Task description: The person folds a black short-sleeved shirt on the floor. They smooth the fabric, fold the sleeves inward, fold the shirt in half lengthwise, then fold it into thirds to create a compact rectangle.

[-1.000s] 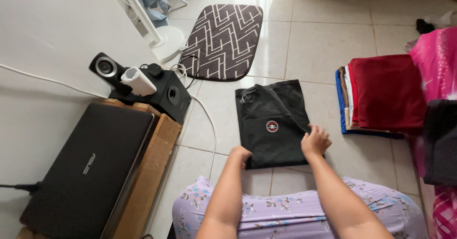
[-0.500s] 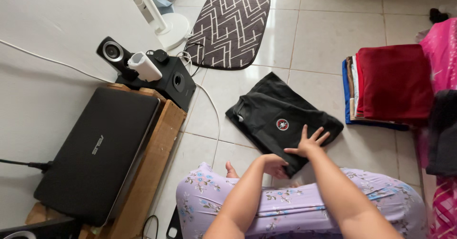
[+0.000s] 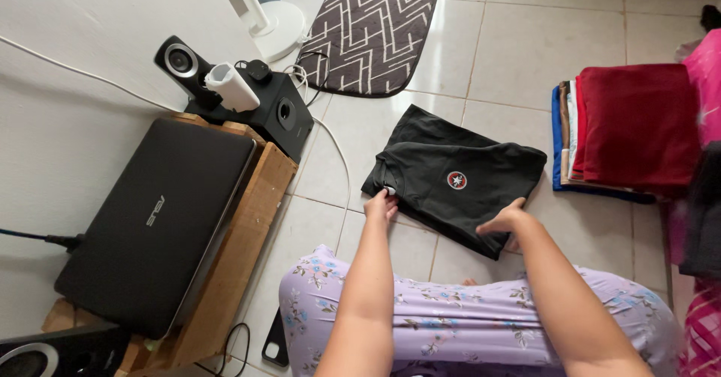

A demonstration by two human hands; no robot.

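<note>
We grip the folded black shirt (image 3: 458,178) on the floor tiles (image 3: 526,39): left hand (image 3: 381,204) pinching its collar edge, right hand (image 3: 502,219) holding its near corner.

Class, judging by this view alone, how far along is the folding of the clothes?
Done: a folded stack lies on the floor tiles. In hand: the black shirt, folded small, gripped by the left hand and right hand. Left: unfolded garments at the right edge.

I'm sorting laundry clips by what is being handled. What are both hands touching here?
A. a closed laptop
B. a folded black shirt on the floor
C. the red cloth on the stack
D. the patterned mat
B: the left hand and right hand both grip the near edge of the folded black shirt on the tiled floor.
</note>
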